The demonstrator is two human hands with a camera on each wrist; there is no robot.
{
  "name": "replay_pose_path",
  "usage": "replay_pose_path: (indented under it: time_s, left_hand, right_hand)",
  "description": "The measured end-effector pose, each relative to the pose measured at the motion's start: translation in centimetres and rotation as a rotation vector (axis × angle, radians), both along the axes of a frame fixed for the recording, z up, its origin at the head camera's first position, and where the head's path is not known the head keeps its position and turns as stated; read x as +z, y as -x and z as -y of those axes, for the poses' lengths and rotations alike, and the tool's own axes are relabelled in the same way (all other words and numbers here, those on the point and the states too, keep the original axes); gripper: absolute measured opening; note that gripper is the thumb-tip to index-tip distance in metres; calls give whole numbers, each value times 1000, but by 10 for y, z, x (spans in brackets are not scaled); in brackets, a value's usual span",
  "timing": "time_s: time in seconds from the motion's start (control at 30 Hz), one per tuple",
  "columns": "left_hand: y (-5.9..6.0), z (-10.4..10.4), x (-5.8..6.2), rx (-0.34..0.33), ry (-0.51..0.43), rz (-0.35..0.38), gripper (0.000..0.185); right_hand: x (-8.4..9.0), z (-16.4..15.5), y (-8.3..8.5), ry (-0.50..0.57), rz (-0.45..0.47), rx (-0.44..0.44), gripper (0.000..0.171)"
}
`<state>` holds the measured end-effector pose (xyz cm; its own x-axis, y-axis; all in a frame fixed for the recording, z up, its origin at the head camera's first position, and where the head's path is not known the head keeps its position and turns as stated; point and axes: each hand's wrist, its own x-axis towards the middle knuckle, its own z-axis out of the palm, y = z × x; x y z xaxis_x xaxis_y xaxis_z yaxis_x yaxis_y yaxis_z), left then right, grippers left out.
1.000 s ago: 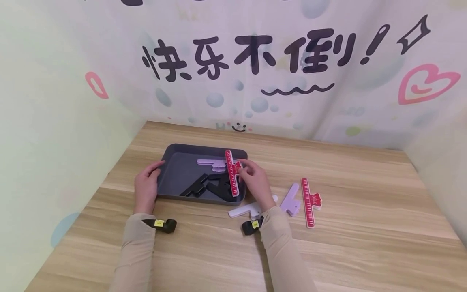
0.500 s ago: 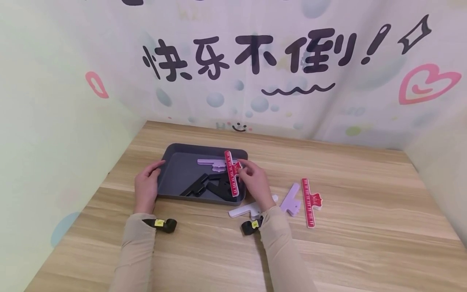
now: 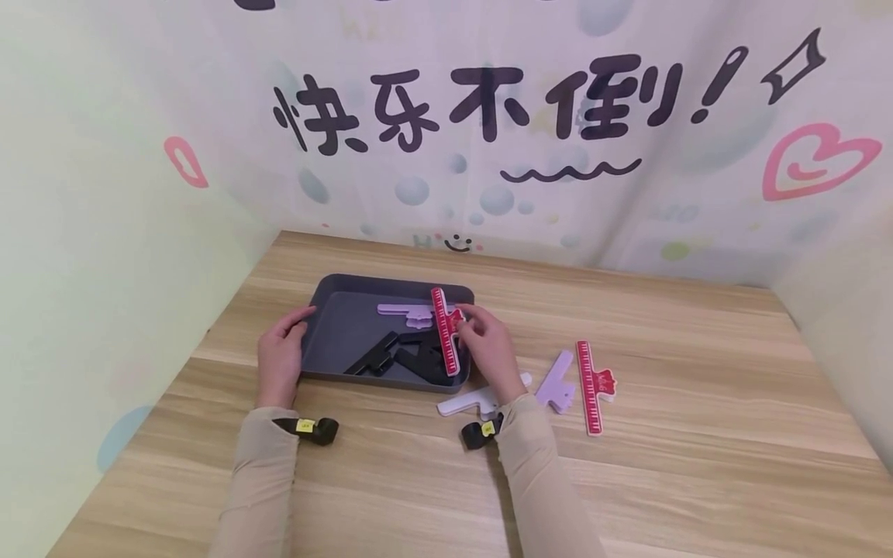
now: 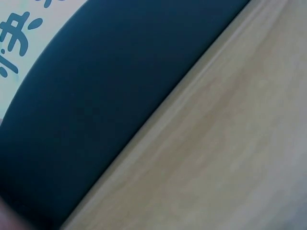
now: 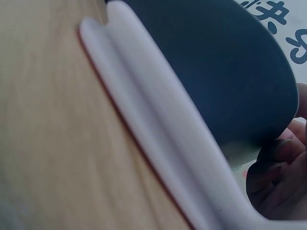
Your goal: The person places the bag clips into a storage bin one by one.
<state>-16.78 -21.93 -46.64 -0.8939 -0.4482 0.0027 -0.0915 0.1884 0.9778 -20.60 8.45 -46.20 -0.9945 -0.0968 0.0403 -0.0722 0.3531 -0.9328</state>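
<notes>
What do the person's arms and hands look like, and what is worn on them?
Both arms wear long, close-fitting beige sleeves: the left sleeve and the right sleeve reach to the wrists. Each wrist carries a small black strap-mounted device with a little yellow label, the left wrist device and the right wrist device. The left hand and right hand are bare, without gloves; rings cannot be made out.

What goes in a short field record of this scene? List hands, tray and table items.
left hand: rests against the tray's left edge
right hand: pinches a red ruler clip over the tray's right side
tray: dark grey, holds black clips and a purple clip
table: white clip, purple clip, red ruler clip
</notes>
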Motion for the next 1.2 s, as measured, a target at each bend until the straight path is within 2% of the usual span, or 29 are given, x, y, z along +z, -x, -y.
replay_pose_path:
  time_s: [0.43,0.93,1.2]
  left_hand:
    - [2,-1,-1,3,12,-9,27]
    - [0,-1,2,-20,21,-12,27]
    - [-1,-1,2,-8,19,-5,27]
  right_hand:
    - [2,-1,-1,8,3,3,30]
    - [0,-1,0,-55,-68,15,29]
    - [2,-1,-2,-52,-51,23,28]
